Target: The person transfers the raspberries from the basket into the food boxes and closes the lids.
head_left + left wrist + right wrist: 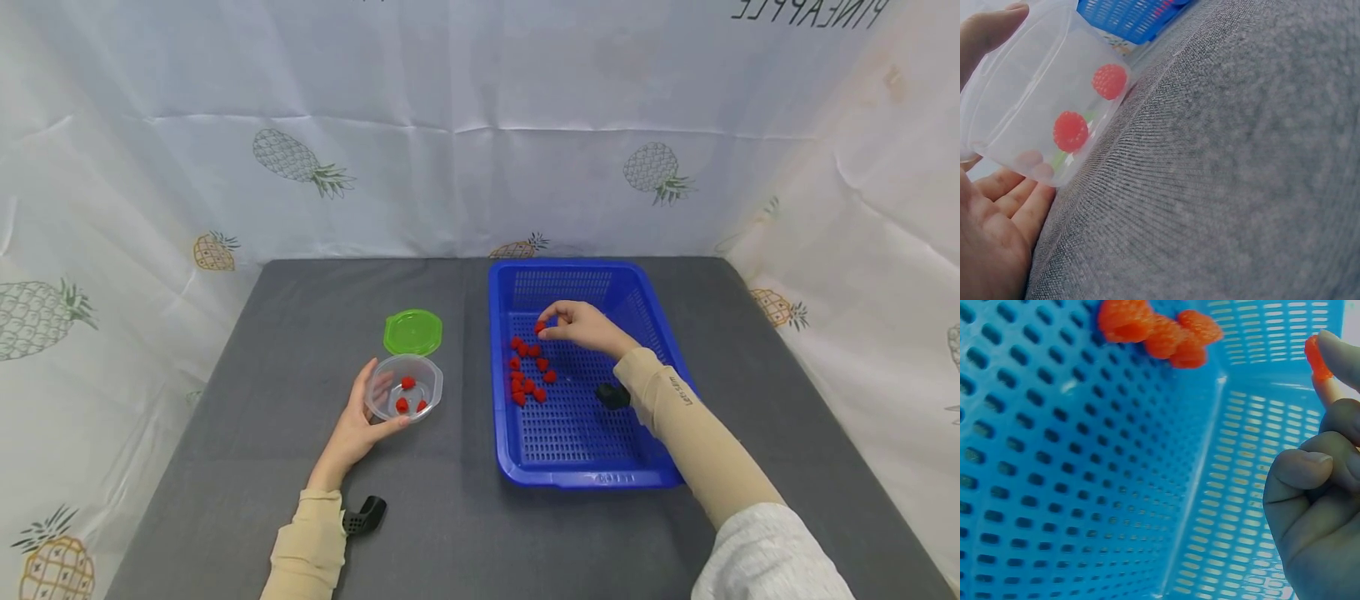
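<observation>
A clear plastic container (382,406) stands on the grey cloth, with 3 raspberries (408,382) inside. My left hand (356,429) holds it from the left, thumb at the near rim and fingers round the far side; in the left wrist view two raspberries (1071,132) show through its wall. Over the blue basket (517,467), my right hand (588,327) pinches one raspberry (1317,357) between thumb and forefinger, its other fingers curled. Several more raspberries (528,386) lie loose on the left part of the basket's floor.
A green lid (413,332) lies flat on the cloth just behind the container. The basket has raised slotted walls on every side. White curtains (420,192) with printed pineapples hang behind the table and at both sides. Each wrist wears a black device (365,516).
</observation>
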The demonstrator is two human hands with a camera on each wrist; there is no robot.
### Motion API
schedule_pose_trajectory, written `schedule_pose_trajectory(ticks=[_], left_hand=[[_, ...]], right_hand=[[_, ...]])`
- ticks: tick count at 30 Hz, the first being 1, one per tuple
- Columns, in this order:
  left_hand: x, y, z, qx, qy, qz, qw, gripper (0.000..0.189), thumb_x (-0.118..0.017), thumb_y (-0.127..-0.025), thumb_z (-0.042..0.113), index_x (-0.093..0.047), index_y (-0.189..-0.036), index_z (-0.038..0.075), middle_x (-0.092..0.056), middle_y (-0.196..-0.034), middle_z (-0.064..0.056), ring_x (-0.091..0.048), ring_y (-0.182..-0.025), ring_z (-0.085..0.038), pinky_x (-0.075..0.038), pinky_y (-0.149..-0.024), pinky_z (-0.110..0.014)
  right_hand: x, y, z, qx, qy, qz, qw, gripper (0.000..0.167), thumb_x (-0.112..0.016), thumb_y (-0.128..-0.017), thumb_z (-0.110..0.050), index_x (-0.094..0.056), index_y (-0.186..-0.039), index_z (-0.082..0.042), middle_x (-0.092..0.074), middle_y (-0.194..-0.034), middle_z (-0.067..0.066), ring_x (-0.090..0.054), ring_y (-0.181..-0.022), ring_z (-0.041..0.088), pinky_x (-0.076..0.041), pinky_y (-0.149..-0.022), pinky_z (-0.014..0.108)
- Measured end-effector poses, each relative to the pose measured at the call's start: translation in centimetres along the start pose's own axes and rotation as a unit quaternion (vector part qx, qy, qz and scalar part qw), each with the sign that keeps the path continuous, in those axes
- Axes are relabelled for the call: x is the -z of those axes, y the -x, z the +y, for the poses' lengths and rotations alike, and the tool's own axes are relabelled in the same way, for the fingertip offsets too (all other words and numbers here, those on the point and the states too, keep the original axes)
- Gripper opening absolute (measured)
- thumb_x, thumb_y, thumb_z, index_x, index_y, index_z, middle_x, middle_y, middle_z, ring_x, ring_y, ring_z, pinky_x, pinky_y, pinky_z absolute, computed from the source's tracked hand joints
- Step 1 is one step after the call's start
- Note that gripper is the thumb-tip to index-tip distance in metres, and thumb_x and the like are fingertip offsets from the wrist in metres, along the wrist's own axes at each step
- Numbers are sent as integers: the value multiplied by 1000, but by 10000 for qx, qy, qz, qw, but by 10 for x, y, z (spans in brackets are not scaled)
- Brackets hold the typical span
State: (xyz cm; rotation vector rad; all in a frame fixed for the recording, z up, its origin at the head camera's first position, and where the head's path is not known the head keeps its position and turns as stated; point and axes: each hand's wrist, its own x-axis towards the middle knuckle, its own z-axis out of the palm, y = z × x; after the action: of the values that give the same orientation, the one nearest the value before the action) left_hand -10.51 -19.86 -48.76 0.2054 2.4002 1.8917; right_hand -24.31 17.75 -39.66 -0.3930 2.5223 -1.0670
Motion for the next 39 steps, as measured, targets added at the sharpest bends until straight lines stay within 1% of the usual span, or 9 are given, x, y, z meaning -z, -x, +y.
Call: schedule_pose_trajectory(ticks=[2, 4, 10, 18, 28, 32, 39], left_hand=[[0, 0, -1, -2, 48, -10, 10000, 103, -75, -77, 9, -3, -150, 21, -28, -150, -18, -26, -140, -33, -21, -113, -42], [0, 1, -1, -9, 62, -18, 10000, 103, -75, -77, 9, -3, -150, 20, -28, -150, -19, -26, -140, -33, -21, -113, -41], [0, 0, 0, 32, -75, 36, 10000, 103, -75, -77, 11, -4, -150, 21, -30, -150, -17, -27, -140, -33, -22, -113, -46], [1, 0, 1, 38, 117, 7, 9999, 103, -75, -77, 9, -3, -150, 20, -28, -150, -19, -26, -141, -33, -22, -113, -36], [0, -1, 1, 50, 60, -2, 10000, 102, -75, -78, 11, -4, -150, 21, -28, -150, -18, -26, -141, -33, -22, -113, -38], [0, -1, 1, 92, 12, 0, 10000, 103, -75, -78, 13, -4, -150, 21, -28, -150, -18, -27, -141, -32, -22, -113, -38], [0, -1, 3, 123, -1, -6, 9999, 103, -75, -78, 13, -3, -150, 21, -27, -150, -17, -26, -141, -32, -21, -114, -40]], right_hand=[[2, 2, -3, 12, -35, 47, 10000, 29, -68, -83, -38, -62, -107, -22, -39, -62, -1, -31, -53, 15, -37, -62, 31], [4, 3, -6, 39, -145, 66, 9999, 31, -68, -83, -40, -62, -108, -22, -39, -62, -1, -31, -52, 15, -38, -63, 31], [7, 6, -17, 316, -409, 73, 9986, 38, -68, -81, -44, -62, -110, -21, -38, -60, -2, -30, -49, 14, -39, -62, 31], [5, 11, -41, 713, -537, -38, 9960, 34, -69, -82, -41, -62, -110, -22, -38, -59, -1, -29, -48, 13, -42, -70, 32], [-2, 14, -67, 1153, -483, -179, 9920, 30, -69, -83, -38, -63, -109, -23, -39, -60, 0, -31, -49, 14, -42, -69, 32], [-5, 15, -79, 1266, -520, -210, 9904, 27, -69, -83, -36, -64, -107, -25, -39, -61, 0, -32, -49, 13, -42, -69, 32], [-10, 14, -96, 1433, -517, -339, 9877, 32, -70, -82, -34, -63, -111, -21, -36, -59, -1, -32, -48, 13, -43, -70, 31]])
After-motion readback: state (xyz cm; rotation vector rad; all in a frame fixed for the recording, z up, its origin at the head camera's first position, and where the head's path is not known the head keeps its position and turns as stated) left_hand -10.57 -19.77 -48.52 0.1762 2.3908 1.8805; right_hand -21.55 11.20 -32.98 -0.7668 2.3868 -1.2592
